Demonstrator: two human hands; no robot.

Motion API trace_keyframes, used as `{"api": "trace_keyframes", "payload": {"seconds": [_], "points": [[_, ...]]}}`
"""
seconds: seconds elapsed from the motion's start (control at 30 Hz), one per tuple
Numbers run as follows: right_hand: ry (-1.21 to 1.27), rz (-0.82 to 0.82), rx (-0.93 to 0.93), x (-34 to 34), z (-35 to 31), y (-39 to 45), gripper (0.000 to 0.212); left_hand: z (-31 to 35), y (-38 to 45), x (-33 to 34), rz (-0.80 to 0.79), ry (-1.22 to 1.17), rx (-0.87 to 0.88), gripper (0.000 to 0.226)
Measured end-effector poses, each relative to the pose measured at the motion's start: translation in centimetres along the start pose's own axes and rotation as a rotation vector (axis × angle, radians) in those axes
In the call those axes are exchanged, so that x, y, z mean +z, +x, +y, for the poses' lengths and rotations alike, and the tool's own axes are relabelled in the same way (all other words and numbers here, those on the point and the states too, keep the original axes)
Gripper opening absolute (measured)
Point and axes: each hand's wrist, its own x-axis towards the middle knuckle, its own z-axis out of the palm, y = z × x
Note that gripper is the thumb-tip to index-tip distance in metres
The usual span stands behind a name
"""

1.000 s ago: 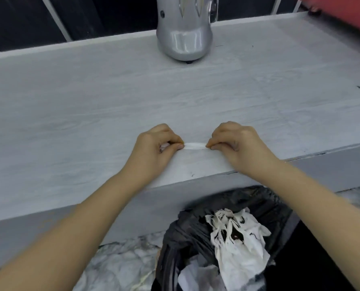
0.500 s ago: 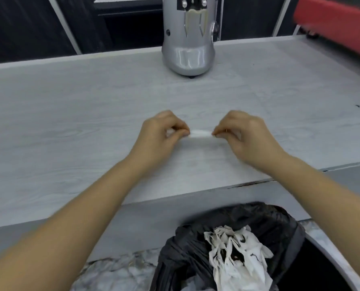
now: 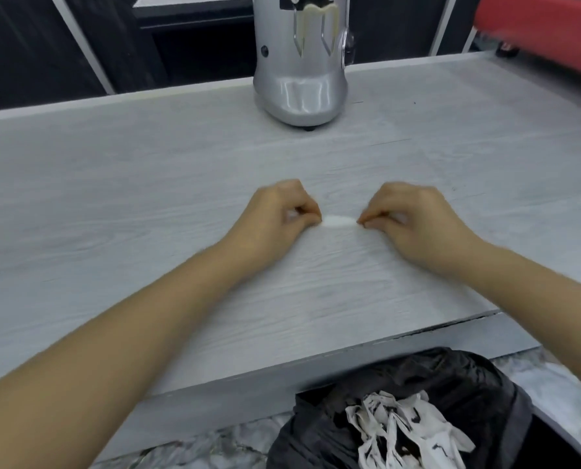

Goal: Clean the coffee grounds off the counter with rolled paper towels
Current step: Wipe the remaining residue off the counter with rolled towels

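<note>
The towel roll (image 3: 339, 221) lies flat on the counter (image 3: 113, 198), stretched between two hands, about midway between the near edge and the grinder (image 3: 301, 62). A second ago it sat close to the near edge; since then both hands have pushed it away from the body, toward the grinder. That reads as a fresh wiping pass starting outward, probably so the roll can be drawn back toward the bin (image 3: 417, 401) below the edge.

The left hand (image 3: 275, 218) is curled nearly closed, thumb and fingertips pinching the roll's left end. The right hand (image 3: 414, 221) does the same at the right end.

Counted: one roll in use, two hands, one grinder, one black-lined bin holding several crumpled, stained towels (image 3: 404, 431), too tangled to number. A few dark specks (image 3: 454, 189) dot the counter to the right; no heap of grounds shows, so the job looks mostly done.
</note>
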Motion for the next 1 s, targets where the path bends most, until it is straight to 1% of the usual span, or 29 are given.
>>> {"api": "trace_keyframes", "payload": {"seconds": [0.07,0.13,0.23,0.3,0.4,0.5,0.57,0.63,0.73,0.8,0.87,1.0], "points": [[0.014,-0.043,-0.04,-0.7,-1.6,-4.5,0.019,2.5,-4.4,0.1,-0.052,-0.032,0.085,0.004],[0.02,-0.095,-0.062,-1.2,-3.4,-8.2,0.022,4.5,-8.2,0.1,-0.101,-0.061,0.114,0.005],[0.029,-0.087,-0.088,-1.3,-5.1,-10.0,0.017,5.3,-10.2,-0.4,-0.107,-0.065,0.124,0.006],[0.034,-0.04,-0.076,-1.1,-5.0,-7.7,0.016,4.3,-8.4,-1.1,-0.051,-0.031,0.134,0.007],[-0.053,0.038,-0.076,-0.2,-3.1,-1.4,0.014,1.1,-2.7,-2.4,0.059,0.052,0.115,0.007],[-0.078,0.142,0.029,1.2,-1.1,5.4,0.012,-2.8,4.0,-3.0,0.129,0.104,0.024,0.004],[-0.07,0.165,0.148,2.4,0.1,8.9,0.013,-5.3,7.5,-2.9,0.126,0.139,-0.028,0.003],[-0.079,0.154,0.232,3.7,1.2,11.1,0.014,-7.0,9.8,-2.6,0.108,0.182,-0.045,0.003],[-0.095,0.104,0.271,4.9,2.0,12.5,0.012,-8.6,10.4,-2.5,0.083,0.177,-0.097,0.005],[-0.074,0.069,0.242,4.8,1.7,12.3,0.011,-9.0,9.4,-3.0,0.085,0.136,-0.121,0.004],[-0.03,0.019,0.159,4.5,0.8,11.1,0.01,-8.5,7.1,-3.7,0.061,0.093,-0.116,0.003],[0.061,-0.036,-0.057,3.9,-2.5,4.6,0.013,-4.3,-1.6,-4.9,0.001,0.008,-0.067,0.004]]}}
